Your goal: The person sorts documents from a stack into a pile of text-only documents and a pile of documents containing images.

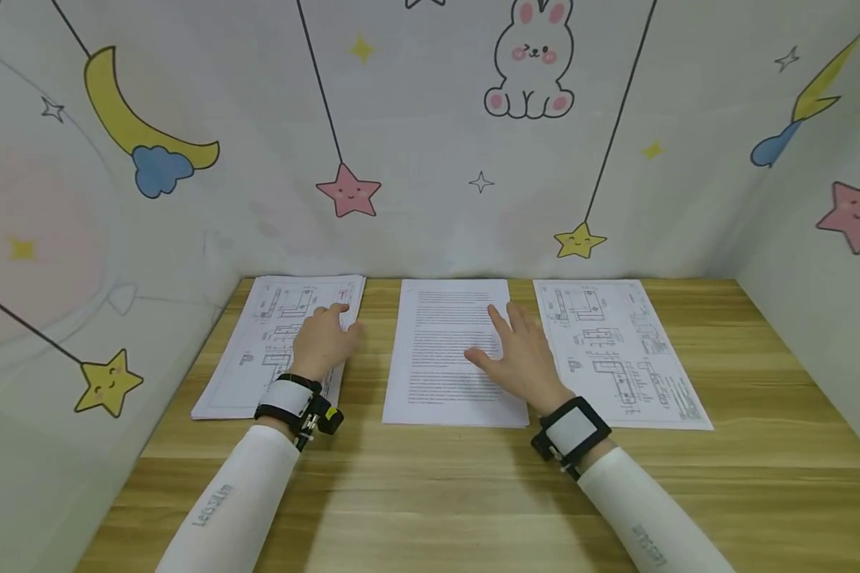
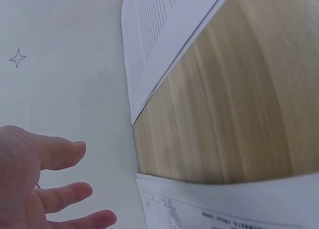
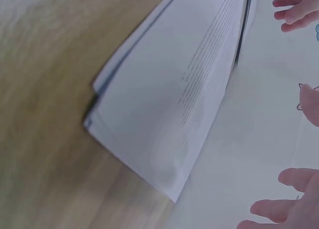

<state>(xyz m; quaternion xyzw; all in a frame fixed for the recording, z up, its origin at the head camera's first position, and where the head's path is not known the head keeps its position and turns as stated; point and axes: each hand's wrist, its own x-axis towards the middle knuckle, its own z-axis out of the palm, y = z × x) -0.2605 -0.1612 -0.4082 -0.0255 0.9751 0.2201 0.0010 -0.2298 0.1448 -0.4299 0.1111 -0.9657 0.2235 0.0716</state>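
Note:
My left hand [image 1: 324,344] hovers over the right side of a stack of printed technical drawings [image 1: 222,398], fingers apart and relaxed. My right hand [image 1: 521,356] is spread above the gap between a stack of text pages [image 1: 444,350] and a drawing sheet [image 1: 616,358] on the right. Neither hand holds anything. In the left wrist view, the left hand [image 2: 35,184] hangs above the drawings stack [image 2: 239,206], with the text stack [image 2: 154,59] beyond. The right wrist view shows right-hand fingers [image 3: 279,209] clear of the text stack [image 3: 149,109], whose sheet edges are slightly uneven.
All the papers lie side by side on a wood-grain table [image 1: 415,493], near its back edge. A white cloth backdrop [image 1: 430,231] with cartoon prints rises behind and at both sides. Bare wood shows between the stacks and in front of them.

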